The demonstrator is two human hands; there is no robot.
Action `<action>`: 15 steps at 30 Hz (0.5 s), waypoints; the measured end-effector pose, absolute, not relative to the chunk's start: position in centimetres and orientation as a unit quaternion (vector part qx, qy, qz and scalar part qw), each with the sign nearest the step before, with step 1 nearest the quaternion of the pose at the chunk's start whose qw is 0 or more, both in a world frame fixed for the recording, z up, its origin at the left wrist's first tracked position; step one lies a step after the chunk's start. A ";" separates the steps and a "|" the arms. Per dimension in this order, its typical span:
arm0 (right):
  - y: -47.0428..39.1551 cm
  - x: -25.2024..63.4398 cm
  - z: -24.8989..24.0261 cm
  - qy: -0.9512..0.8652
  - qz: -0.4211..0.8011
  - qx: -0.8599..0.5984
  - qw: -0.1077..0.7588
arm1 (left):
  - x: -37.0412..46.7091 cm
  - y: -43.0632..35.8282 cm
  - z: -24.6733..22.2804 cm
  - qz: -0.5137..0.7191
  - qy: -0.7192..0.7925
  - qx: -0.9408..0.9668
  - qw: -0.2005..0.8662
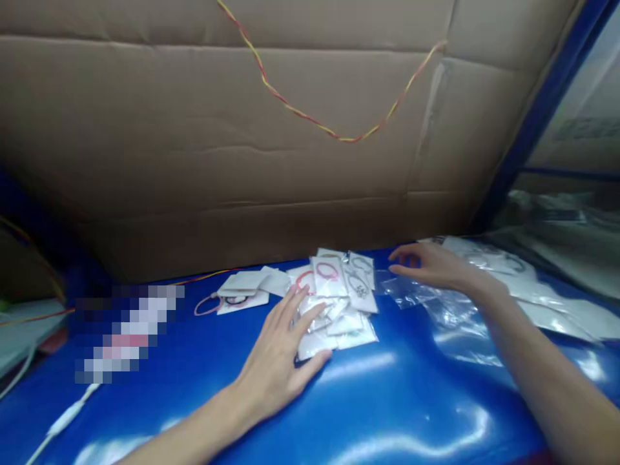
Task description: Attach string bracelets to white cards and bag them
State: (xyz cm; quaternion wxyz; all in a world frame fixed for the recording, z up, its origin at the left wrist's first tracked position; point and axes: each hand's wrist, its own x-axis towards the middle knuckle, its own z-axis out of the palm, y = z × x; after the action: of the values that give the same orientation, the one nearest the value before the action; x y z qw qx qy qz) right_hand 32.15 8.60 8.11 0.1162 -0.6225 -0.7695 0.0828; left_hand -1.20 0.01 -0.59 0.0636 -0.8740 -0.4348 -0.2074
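My left hand [283, 352] is open, its spread fingers resting on the left side of a pile of small clear packets with white cards [343, 323]. Looped bands show in several of them: a pink band [327, 271], a red band [305, 281] and a grey band [357, 283]. To the right, my right hand [431, 265] hovers over or touches thin clear plastic bags [407, 292]; which of the two I cannot tell. Its fingers are curled, with a gap between thumb and forefinger and nothing visible in it.
White cards [242, 284] with a pinkish loop [207, 305] lie left of the pile. More white packets [533, 284] spread along the right side of the glossy blue surface [378, 400]. Behind stands a cardboard wall [194, 161] with a hanging red-yellow twisted wire [310, 119]. A white cable [65, 420] lies at left.
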 end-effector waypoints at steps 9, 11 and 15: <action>9.5 33.7 5.7 -0.762 0.137 -0.633 0.017 | -1.2 0.0 -0.7 -0.226 -0.424 -0.874 0.075; 10.0 34.0 5.2 -0.750 0.135 -0.647 0.011 | -1.2 0.0 -0.8 -0.222 -0.425 -0.875 0.066; 10.9 33.8 4.6 -0.760 0.123 -0.637 0.027 | -1.2 0.1 -0.9 -0.218 -0.434 -0.872 0.060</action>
State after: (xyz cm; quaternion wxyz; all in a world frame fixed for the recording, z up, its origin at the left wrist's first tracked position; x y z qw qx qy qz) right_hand 33.83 10.89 4.56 0.0273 -0.6370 -0.7605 0.1228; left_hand -1.18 0.13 -0.90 0.0602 -0.8722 -0.4339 -0.2179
